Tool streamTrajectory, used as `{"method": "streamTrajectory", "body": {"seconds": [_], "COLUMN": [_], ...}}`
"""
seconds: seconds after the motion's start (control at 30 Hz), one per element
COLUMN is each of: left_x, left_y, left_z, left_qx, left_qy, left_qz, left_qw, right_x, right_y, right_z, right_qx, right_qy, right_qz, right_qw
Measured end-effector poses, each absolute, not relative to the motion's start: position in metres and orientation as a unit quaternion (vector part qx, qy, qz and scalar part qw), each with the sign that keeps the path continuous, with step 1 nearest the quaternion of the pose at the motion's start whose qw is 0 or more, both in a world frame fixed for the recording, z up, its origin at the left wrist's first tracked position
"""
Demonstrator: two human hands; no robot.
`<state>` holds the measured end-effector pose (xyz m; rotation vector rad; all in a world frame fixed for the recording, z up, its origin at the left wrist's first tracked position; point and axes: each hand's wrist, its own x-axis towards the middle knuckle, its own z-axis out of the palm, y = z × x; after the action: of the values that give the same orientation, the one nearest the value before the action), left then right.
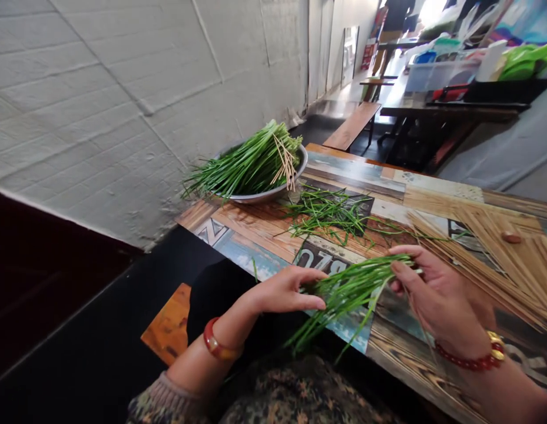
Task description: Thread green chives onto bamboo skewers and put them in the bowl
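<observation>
My right hand [441, 294] pinches a small bunch of green chives [357, 282] by the pale ends, between thumb and fingers. A thin stick, perhaps a skewer, slants down from under that hand. The leaf tips hang over the near table edge. My left hand [291, 288] is at the leafy part of the bunch, thumb and fingers apart around its left side; its far fingertips are hidden behind the leaves. Beyond the hands, loose chive leaves [335, 212] lie scattered on the patterned table [273, 256].
A metal bowl [264, 195] heaped with chives stands at the table's far left, several wooden skewers [285, 162] on top. Many more skewers [489, 241] are spread at the right. A white wall [123, 76] rises on the left. A bench [352, 126] and a second, loaded table stand behind.
</observation>
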<state>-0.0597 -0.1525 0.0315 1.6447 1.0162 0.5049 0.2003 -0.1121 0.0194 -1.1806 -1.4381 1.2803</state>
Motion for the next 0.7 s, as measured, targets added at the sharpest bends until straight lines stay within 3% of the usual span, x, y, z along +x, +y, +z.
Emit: {"method": "streamTrajectory", "body": {"seconds": [0.1, 0.27, 0.47, 0.6, 0.7], "left_x": [-0.076, -0.102, -0.093, -0.083, -0.083], "left_y": [-0.150, -0.122, -0.079, -0.062, -0.059], "left_z": [0.025, 0.005, -0.017, -0.017, -0.010], "left_qx": [0.633, 0.628, 0.693, 0.729, 0.715], "left_qy": [0.499, 0.642, 0.651, 0.634, 0.626], "left_qz": [0.258, 0.339, 0.284, 0.245, 0.295], "left_qw": [0.532, 0.280, 0.126, 0.078, 0.103], "right_x": [0.195, 0.194, 0.200, 0.199, 0.198], "right_y": [-0.096, -0.074, -0.072, -0.073, -0.072], "right_z": [0.004, -0.030, -0.035, -0.029, -0.027], "right_qx": [-0.485, -0.512, -0.500, -0.492, -0.485], "right_qy": [-0.545, -0.602, -0.649, -0.654, -0.650], "right_qz": [0.544, 0.527, 0.491, 0.489, 0.501], "right_qw": [0.414, 0.313, 0.295, 0.302, 0.302]}}
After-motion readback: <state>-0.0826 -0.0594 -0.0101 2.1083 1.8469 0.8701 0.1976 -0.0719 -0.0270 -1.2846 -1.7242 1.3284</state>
